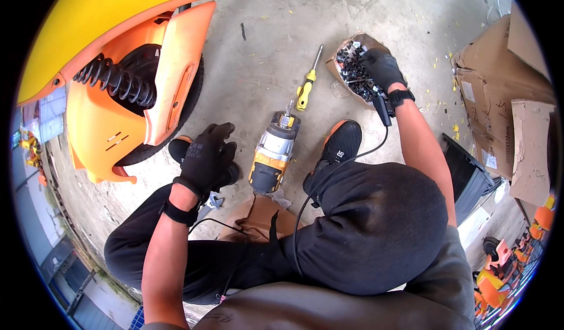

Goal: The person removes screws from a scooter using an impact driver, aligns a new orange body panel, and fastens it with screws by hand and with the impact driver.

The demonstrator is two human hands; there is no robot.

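My left hand (207,157), in a black glove, hovers over my left knee near the orange vehicle part. Its fingers are loosely bent and apart, with nothing between them. My right hand (383,68), also gloved in black, reaches into an open cardboard box (336,71) of small dark clips or screws (354,66). Its fingers are curled down among those pieces, and what they pinch is too small to make out. Between my feet a yellow and grey cordless impact wrench (272,152) lies on the floor. Just beyond it rests a screwdriver (306,89) with a yellow and black handle.
At the left stands a yellow and orange vehicle body (111,136) with a black coil spring (117,80) and a wheel. Large cardboard boxes (487,89) and a black panel (464,168) are at the right. Cables hang from both wrists. Yellow scraps dot the concrete floor.
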